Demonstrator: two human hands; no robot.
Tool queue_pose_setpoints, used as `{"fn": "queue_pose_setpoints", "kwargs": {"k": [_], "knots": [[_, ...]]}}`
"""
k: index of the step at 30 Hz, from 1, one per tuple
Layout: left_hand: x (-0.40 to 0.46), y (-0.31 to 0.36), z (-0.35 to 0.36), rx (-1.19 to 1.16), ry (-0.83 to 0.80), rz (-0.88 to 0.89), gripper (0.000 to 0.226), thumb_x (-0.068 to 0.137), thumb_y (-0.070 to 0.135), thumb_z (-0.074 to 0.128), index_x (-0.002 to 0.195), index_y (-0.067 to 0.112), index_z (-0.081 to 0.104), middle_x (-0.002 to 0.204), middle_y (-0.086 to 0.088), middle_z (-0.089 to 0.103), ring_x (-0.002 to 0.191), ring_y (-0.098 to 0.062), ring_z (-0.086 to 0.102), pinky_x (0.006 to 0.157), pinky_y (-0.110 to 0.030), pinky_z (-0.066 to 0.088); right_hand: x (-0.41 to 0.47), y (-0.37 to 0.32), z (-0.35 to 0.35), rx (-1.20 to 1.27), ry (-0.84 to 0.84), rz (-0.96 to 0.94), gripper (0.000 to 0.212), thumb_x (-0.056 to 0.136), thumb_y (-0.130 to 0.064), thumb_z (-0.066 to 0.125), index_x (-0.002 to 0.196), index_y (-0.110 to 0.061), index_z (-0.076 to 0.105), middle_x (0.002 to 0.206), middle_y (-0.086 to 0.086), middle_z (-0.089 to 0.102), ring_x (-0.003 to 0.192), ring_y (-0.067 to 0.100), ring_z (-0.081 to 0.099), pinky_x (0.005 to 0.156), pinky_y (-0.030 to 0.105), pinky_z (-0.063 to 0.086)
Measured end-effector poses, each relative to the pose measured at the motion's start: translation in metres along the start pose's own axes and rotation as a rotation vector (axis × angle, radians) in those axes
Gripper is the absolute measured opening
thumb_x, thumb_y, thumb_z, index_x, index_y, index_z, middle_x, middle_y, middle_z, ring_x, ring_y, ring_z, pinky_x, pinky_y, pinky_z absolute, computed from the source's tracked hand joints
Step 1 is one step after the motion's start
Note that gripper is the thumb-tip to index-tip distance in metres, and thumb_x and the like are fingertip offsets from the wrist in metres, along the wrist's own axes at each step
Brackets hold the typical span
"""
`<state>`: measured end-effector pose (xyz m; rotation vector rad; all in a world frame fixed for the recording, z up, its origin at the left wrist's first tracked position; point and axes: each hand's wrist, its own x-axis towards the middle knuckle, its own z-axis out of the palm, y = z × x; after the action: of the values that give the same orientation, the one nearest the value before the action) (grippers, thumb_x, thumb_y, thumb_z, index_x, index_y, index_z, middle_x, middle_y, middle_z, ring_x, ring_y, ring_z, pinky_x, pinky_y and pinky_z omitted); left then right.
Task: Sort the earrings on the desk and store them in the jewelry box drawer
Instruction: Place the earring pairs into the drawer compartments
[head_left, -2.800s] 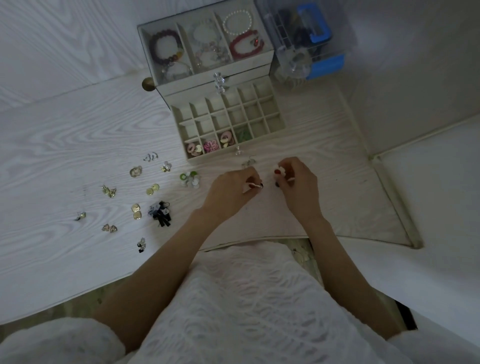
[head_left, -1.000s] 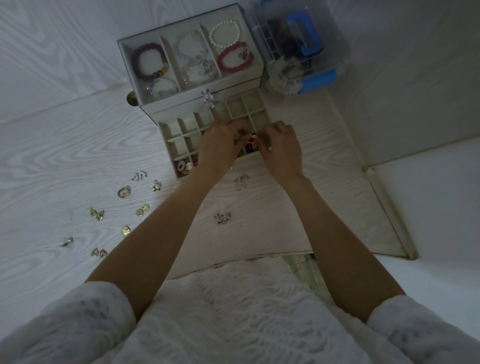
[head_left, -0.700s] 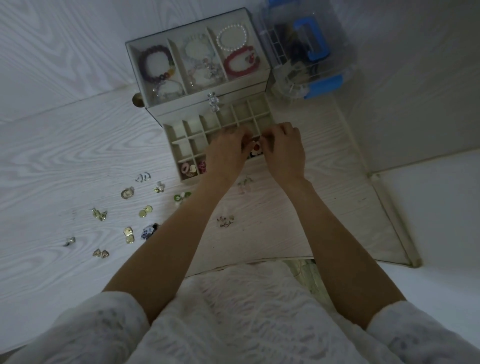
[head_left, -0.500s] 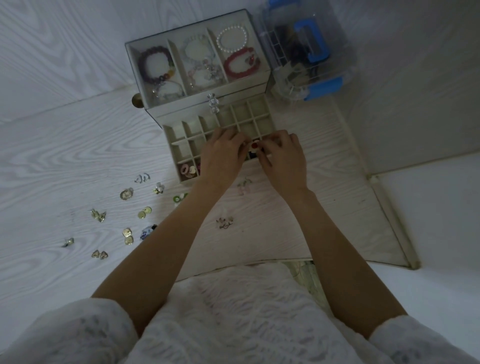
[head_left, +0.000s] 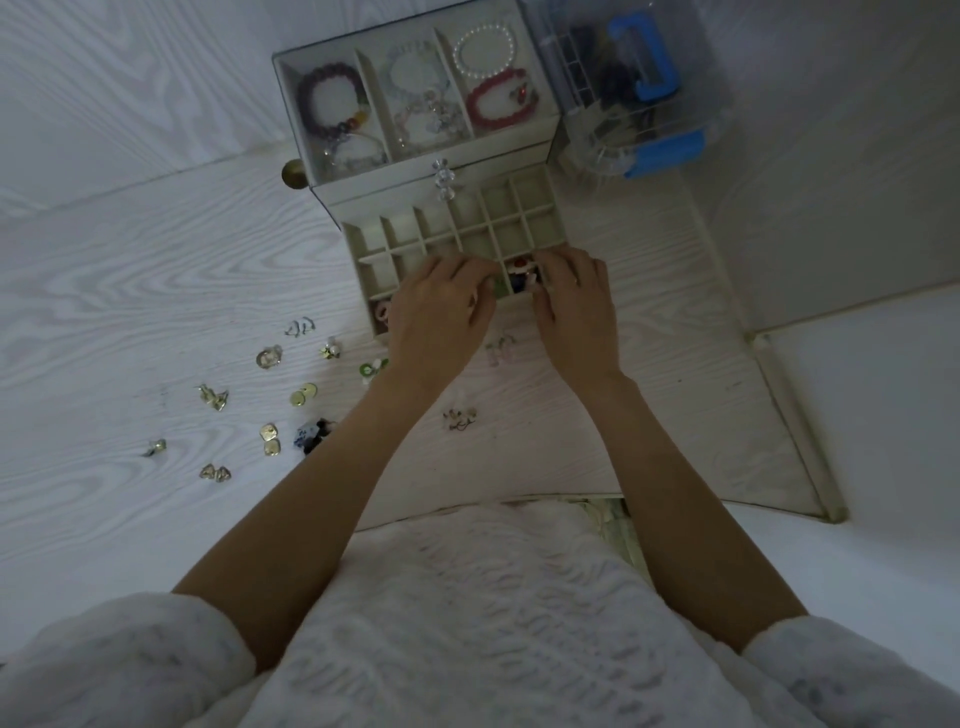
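The jewelry box (head_left: 374, 193) stands at the back of the desk with its gridded drawer (head_left: 354, 248) pulled out. My left hand (head_left: 439, 314) hovers over the drawer's front row with curled fingers; what it holds is hidden. My right hand (head_left: 576, 306) pinches a red, white and dark earring (head_left: 519, 269) inside a front compartment. A pink earring (head_left: 382, 312) lies in the front left cell. Several loose earrings lie on the desk: gold discs (head_left: 303, 395), a green pair (head_left: 371, 370), a dark blue pair (head_left: 311, 434) and clear ones (head_left: 460, 418).
Bracelets (head_left: 498, 101) fill the box's glass-topped tray. A crystal knob (head_left: 444, 182) sticks out above the drawer. A clear plastic case with a blue handle (head_left: 644, 78) stands to the right of the box. A raised white partition (head_left: 789, 415) borders the desk on the right.
Both hands carried the earring pair from the desk front up to the drawer. Over the last half second they have sunk slightly into the front row.
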<state>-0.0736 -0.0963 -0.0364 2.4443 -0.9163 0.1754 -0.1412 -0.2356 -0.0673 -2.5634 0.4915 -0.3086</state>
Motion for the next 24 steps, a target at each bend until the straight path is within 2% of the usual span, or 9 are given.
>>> {"fn": "queue_pose_setpoints", "kwargs": {"k": [2,5,7,9,11,13,17,20,24], "knots": [[-0.015,0.001,-0.015,-0.059,0.063,-0.118,0.015,0.089,0.021,0.052,0.094,0.018,0.065,0.085,0.003,0.068,0.072,-0.013,0.061,0.055,-0.024,0.044,-0.016,-0.003,-0.007,0.035,0.042,-0.06,0.028,0.09,-0.007,0.045,0.114,-0.006,0.058,0.11,0.014,0.059,0.1,0.027,0.05,0.086,0.025,0.037],[-0.044,-0.003,-0.022,-0.113,0.028,-0.2,0.014,0.089,0.024,0.052,0.096,0.018,0.062,0.08,0.003,0.066,0.07,-0.014,0.061,0.054,-0.027,0.048,-0.04,-0.008,-0.005,0.032,-0.025,-0.134,0.025,0.089,-0.011,0.047,0.109,-0.007,0.062,0.102,0.012,0.061,0.094,0.028,0.054,0.079,0.028,0.043],[-0.057,-0.005,-0.018,-0.125,-0.069,-0.21,0.013,0.088,0.024,0.055,0.096,0.018,0.062,0.083,0.002,0.066,0.075,-0.016,0.061,0.061,-0.026,0.047,-0.049,-0.007,0.004,-0.003,-0.146,-0.126,0.028,0.088,-0.014,0.051,0.114,-0.009,0.06,0.106,0.013,0.058,0.095,0.03,0.052,0.077,0.034,0.045],[-0.061,-0.003,-0.009,-0.127,-0.202,-0.221,0.018,0.087,0.023,0.059,0.104,0.018,0.063,0.098,0.0,0.066,0.09,-0.019,0.061,0.072,-0.027,0.046,-0.052,-0.007,0.011,-0.034,-0.229,-0.092,0.03,0.087,-0.013,0.057,0.117,-0.01,0.058,0.112,0.014,0.056,0.099,0.033,0.049,0.077,0.037,0.046],[-0.057,0.0,0.004,-0.104,-0.305,-0.199,0.029,0.087,0.022,0.061,0.114,0.014,0.06,0.114,-0.006,0.062,0.105,-0.024,0.056,0.086,-0.033,0.045,-0.051,-0.006,0.013,-0.057,-0.234,-0.079,0.027,0.086,-0.011,0.059,0.112,-0.008,0.061,0.113,0.015,0.057,0.1,0.034,0.049,0.077,0.038,0.047],[-0.05,0.003,0.016,-0.069,-0.378,-0.16,0.032,0.088,0.021,0.06,0.118,0.011,0.057,0.122,-0.009,0.057,0.112,-0.027,0.053,0.092,-0.037,0.044,-0.052,-0.004,0.012,-0.061,-0.227,-0.056,0.022,0.086,-0.009,0.059,0.107,-0.005,0.063,0.111,0.016,0.057,0.098,0.034,0.05,0.078,0.038,0.045],[-0.043,0.007,0.027,-0.01,-0.479,-0.136,0.024,0.087,0.017,0.058,0.111,0.01,0.057,0.118,-0.011,0.053,0.1,-0.031,0.055,0.078,-0.039,0.045,-0.057,0.006,0.002,-0.079,-0.205,0.005,0.014,0.085,-0.006,0.055,0.099,-0.004,0.058,0.104,0.015,0.056,0.095,0.031,0.049,0.077,0.034,0.04],[-0.039,0.008,0.024,-0.033,-0.472,-0.173,0.018,0.086,0.016,0.06,0.102,0.007,0.06,0.115,-0.011,0.056,0.094,-0.031,0.057,0.07,-0.032,0.039,-0.061,0.011,-0.005,-0.094,-0.197,0.022,0.013,0.081,-0.003,0.056,0.094,-0.004,0.055,0.099,0.012,0.055,0.092,0.027,0.047,0.07,0.031,0.038],[-0.035,0.006,0.023,-0.086,-0.485,-0.177,0.014,0.084,0.013,0.063,0.095,0.006,0.06,0.109,-0.012,0.059,0.09,-0.031,0.057,0.069,-0.03,0.039,-0.062,0.016,-0.012,0.02,-0.181,0.064,0.006,0.085,-0.006,0.055,0.091,-0.009,0.055,0.086,0.006,0.061,0.078,0.023,0.055,0.066,0.032,0.043]]}}
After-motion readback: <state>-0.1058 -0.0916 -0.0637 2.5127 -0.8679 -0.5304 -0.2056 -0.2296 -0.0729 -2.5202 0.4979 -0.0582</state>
